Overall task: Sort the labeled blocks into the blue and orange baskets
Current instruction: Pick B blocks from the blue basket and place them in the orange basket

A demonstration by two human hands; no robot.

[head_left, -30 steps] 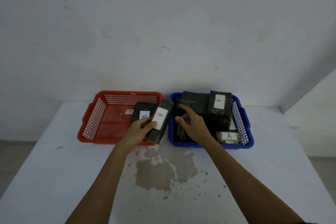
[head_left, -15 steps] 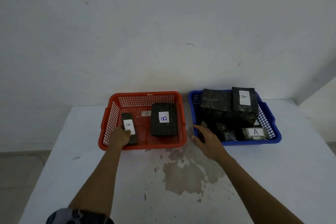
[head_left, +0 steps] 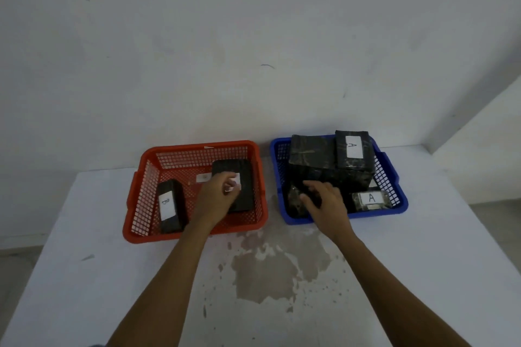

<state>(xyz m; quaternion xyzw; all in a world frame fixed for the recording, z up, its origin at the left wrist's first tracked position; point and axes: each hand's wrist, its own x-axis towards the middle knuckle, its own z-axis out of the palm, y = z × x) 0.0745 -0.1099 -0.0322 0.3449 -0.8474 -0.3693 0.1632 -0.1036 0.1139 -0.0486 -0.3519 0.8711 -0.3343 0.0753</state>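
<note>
My left hand sits just left of centre frame, reaching into the orange basket. Its fingers curl over the white label of the wide black block at the right side of that basket; they touch the block's top, but I cannot tell whether they actually grip it.

My right hand is right of centre, reaching over the near rim of the blue basket. Fingers are bent down onto a dark crinkled block at the basket's near-left corner. Contact is plain; a closed grasp I cannot confirm.

Orange basket, left part: a narrow black block lies flat, long axis toward me, white label reading "B". A small white tag lies on the basket floor between the two blocks, its writing too blurred to read.

Blue basket, back part: a large black wrapped block fills most of the space, with a second block against its right side, its white label marked "A". Near-right corner: a small block, label "A", just beside my right hand.

Both baskets stand side by side, apart, at the far edge of the white table, against a pale wall. A brownish patch of worn paint marks the tabletop between my forearms, lower centre.
</note>
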